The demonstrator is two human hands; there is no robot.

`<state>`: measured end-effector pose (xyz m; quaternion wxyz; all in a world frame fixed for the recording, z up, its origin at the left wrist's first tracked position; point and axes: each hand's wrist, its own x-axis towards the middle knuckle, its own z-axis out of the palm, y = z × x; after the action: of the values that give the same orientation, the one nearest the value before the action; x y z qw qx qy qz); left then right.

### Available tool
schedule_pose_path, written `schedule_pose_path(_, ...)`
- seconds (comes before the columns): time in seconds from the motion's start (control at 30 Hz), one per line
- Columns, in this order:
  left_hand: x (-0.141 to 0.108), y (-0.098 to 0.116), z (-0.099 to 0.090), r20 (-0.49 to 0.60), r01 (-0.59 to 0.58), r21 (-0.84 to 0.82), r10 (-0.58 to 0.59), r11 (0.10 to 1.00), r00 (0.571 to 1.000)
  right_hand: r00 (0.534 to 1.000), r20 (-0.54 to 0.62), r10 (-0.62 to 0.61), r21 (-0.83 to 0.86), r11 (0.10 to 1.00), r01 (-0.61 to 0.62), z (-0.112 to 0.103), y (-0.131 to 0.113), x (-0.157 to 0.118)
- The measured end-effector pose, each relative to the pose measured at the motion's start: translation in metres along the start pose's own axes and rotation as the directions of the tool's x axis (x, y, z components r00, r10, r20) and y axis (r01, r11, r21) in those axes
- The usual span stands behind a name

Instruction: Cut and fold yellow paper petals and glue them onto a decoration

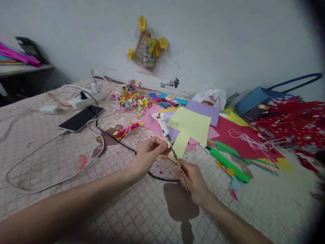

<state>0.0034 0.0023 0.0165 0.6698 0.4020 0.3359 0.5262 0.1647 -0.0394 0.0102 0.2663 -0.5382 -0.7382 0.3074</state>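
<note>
Thumb and fingers of my left hand (151, 154) are pinched together, with a small pale yellow piece of paper (169, 145) showing at the tips. My right hand (194, 178) is closed around a thin brown stick (180, 168), which slants up and left past the left fingertips. Just beyond both hands, a white glue gun (164, 124) lies on coloured paper, its black cord (159, 178) running beneath the hands. A pale yellow sheet (191, 123) overlaps a purple sheet (203, 112) behind the stick.
On the left are a phone (81, 118) and a power strip (87, 99) with looping cables. Paper scraps (134, 101) are heaped at the back. Rightward lie a green roll (230, 165), white string (254, 141) and red tinsel (294, 122). A flowered ornament (147, 51) hangs on the wall.
</note>
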Motion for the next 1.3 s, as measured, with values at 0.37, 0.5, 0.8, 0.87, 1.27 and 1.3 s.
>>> schedule_pose_path(0.37,0.004,0.003,-0.005,0.052,-0.005,0.08,0.001,0.997,0.999,0.999,0.029,0.021,0.019,1.0,-0.021,-0.002,0.002,-0.001)
schedule_pose_path(0.5,0.004,0.009,-0.004,0.049,-0.002,0.109,-0.004,0.994,0.999,0.999,0.038,0.016,-0.004,1.0,-0.015,-0.004,0.003,-0.001)
schedule_pose_path(0.8,0.012,0.017,-0.011,0.169,-0.033,0.198,-0.001,0.98,0.986,0.998,0.057,0.0,-0.04,0.999,0.003,-0.01,0.001,-0.001)
schedule_pose_path(0.87,0.013,0.017,-0.014,0.197,-0.022,0.198,-0.018,0.98,0.98,0.998,0.062,0.005,-0.035,0.999,-0.003,-0.01,0.001,-0.001)
schedule_pose_path(1.27,0.023,0.023,-0.024,0.22,0.028,0.136,-0.058,0.99,0.974,0.992,0.112,0.061,0.152,0.985,-0.078,-0.008,0.008,-0.002)
schedule_pose_path(1.3,0.023,0.023,-0.025,0.227,0.028,0.143,-0.06,0.989,0.972,0.989,0.135,0.061,0.176,0.981,-0.085,-0.009,0.009,-0.002)
